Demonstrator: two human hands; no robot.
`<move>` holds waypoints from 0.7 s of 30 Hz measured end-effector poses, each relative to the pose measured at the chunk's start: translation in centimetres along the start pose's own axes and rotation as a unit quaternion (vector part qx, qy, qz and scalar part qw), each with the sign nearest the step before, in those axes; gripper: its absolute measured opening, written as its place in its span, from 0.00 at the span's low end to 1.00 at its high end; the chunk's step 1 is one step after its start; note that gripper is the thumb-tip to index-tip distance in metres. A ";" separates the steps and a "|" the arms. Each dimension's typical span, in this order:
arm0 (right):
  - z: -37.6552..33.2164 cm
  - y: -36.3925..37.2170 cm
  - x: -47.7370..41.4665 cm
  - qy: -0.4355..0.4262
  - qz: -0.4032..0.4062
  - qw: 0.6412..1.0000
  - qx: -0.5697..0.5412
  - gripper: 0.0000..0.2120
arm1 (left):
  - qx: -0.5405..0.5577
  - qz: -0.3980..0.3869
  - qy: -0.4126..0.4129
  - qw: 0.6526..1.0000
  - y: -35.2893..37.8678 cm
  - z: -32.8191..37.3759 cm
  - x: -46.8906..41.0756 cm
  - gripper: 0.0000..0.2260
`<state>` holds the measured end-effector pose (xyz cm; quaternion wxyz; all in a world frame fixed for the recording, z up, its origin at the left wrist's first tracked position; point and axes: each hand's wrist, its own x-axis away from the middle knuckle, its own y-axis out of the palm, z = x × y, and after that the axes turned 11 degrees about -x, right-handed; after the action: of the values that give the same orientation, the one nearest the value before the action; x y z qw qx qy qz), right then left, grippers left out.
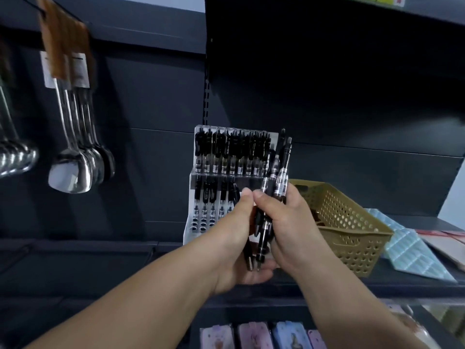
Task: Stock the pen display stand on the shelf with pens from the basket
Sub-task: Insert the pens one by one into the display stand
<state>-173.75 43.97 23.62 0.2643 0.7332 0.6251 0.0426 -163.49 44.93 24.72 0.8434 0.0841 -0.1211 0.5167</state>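
Grips a bundle of black pens upright in the right hand, fingers curled round the barrels, in front of the clear pen display stand. Cups the lower tips of the same bundle in the left hand, fingers curled beneath, thumb pressed beside the right thumb. Found on the dark shelf: stand upright, upper row full, lower row filled at its left only. Just right of it, contact not discernible: tan perforated basket, contents unclear. Hanging well left: steel spoons.
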 end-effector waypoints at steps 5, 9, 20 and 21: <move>1.2 0.5 -0.2 0.056 -0.045 0.997 0.019 0.06 | -0.006 0.027 0.028 0.999 -1.0 0.4 -0.7 0.31; 1.9 0.7 -0.8 0.066 -0.068 0.994 0.050 0.08 | -0.013 0.055 0.053 0.997 -2.1 -0.2 -1.7 0.21; 3.3 0.4 -2.6 0.155 -0.170 0.972 0.042 0.18 | -0.022 0.094 0.113 0.989 -4.6 -1.0 -3.9 0.10; 3.3 0.4 -2.7 0.160 -0.175 0.971 0.041 0.17 | -0.034 0.090 0.117 0.988 -4.8 -0.9 -3.9 0.09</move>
<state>-172.65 40.33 21.69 0.1339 0.6068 0.7787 0.0864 -160.84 39.67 22.64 0.8042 -0.0174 -0.0462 0.5923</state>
